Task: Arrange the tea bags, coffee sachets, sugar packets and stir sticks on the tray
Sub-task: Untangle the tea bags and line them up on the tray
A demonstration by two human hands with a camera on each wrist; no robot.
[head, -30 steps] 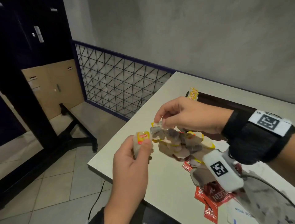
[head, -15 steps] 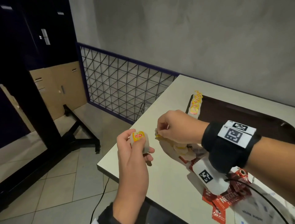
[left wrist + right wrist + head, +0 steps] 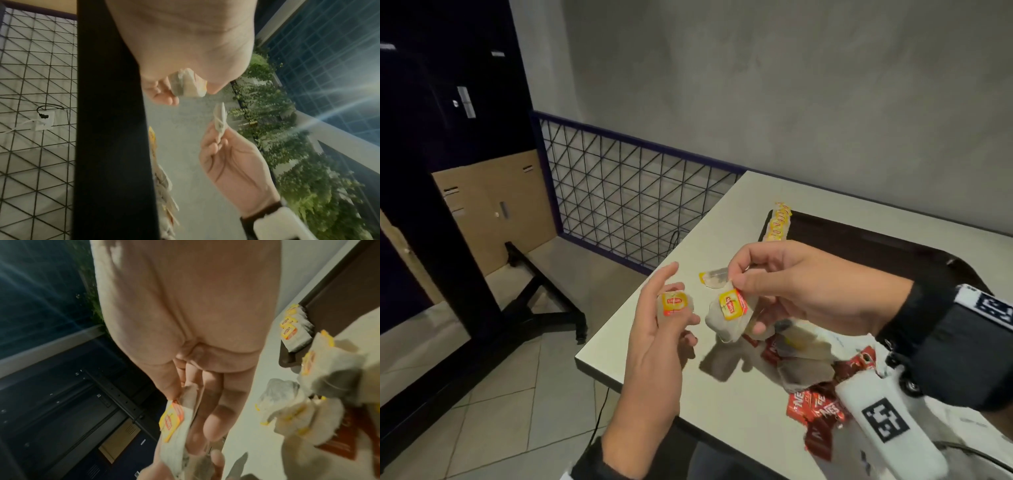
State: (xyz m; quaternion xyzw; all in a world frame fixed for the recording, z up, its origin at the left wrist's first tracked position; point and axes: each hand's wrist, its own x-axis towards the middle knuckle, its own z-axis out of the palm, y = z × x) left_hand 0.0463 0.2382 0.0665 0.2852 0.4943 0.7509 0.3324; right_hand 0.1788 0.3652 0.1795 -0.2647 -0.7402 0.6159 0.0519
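My left hand (image 3: 669,320) holds a tea bag with a yellow tag (image 3: 674,302) upright between thumb and fingers, off the table's left edge. My right hand (image 3: 736,278) pinches a second tea bag (image 3: 724,323) by its top, so it hangs just right of the first, above the table. From the left wrist view this bag (image 3: 220,120) shows edge-on. The dark brown tray (image 3: 866,241) lies behind my right hand, with a row of tea bags (image 3: 779,222) along its left rim. More tea bags (image 3: 803,371) and red coffee sachets (image 3: 813,409) lie heaped under my right wrist.
One loose tea bag (image 3: 714,275) lies on the pale table (image 3: 671,346) beyond my fingers. The table's left edge drops to a tiled floor (image 3: 517,377). A wire-grid railing (image 3: 626,205) and a grey wall stand behind.
My right hand was down in the heap half a second ago. It has come up and leftward with a single tea bag. My left hand keeps its tea bag.
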